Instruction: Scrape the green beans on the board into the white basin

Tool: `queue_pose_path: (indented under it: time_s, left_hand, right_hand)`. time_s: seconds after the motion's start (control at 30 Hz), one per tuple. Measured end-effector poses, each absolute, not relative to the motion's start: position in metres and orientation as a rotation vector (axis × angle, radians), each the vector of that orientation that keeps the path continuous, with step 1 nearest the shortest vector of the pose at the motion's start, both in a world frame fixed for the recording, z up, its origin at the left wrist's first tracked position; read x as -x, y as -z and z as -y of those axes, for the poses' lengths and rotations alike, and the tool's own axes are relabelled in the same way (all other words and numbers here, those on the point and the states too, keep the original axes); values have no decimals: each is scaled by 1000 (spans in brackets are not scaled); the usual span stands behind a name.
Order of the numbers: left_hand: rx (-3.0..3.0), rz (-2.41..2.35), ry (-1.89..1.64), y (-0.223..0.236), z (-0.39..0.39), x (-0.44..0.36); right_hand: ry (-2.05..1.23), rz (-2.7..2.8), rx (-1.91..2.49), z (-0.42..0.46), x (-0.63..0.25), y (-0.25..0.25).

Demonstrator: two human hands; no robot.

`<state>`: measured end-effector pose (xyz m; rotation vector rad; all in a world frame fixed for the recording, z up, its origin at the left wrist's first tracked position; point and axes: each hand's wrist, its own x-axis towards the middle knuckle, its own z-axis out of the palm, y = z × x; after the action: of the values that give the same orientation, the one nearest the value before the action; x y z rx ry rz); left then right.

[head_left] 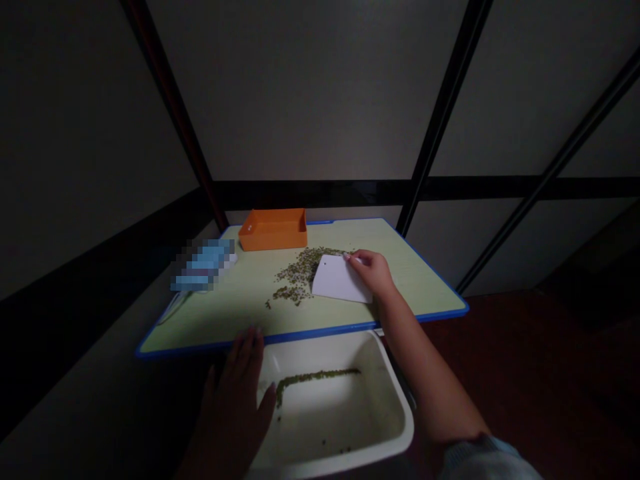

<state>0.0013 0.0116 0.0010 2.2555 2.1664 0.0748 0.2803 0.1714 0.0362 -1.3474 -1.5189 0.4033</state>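
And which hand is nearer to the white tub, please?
Left. The left hand is at the left rim of the white tub; the right hand is beyond it, over the table, holding a white scraper.

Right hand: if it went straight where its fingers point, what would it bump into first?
Probably the little green bits on the table, just left of the right hand and the white card it holds, though its height above them is hard to tell.

Has a pale green worktop edged in blue; bears an orange tray at eleven o'clock, loose greenish grains around the centre, trailing toward eight, and a blurred blue item at nine.
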Motion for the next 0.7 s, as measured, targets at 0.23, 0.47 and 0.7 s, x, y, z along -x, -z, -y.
queue_pose_path:
  time_s: [0.23, 0.47, 0.7]
  left_hand:
    - [-2275, -2130, -151, -1, -9, 1]
    - [-2258, -2119, -147, -1, -9, 1]
    - [-2230, -2126, -131, -4, -8, -1]
  right_hand:
    - [-406, 1566, 1357, -170, -280, -37]
    - [-462, 1572, 1325, -171, -279, -36]
    - [-499, 1581, 1330, -170, -278, -36]
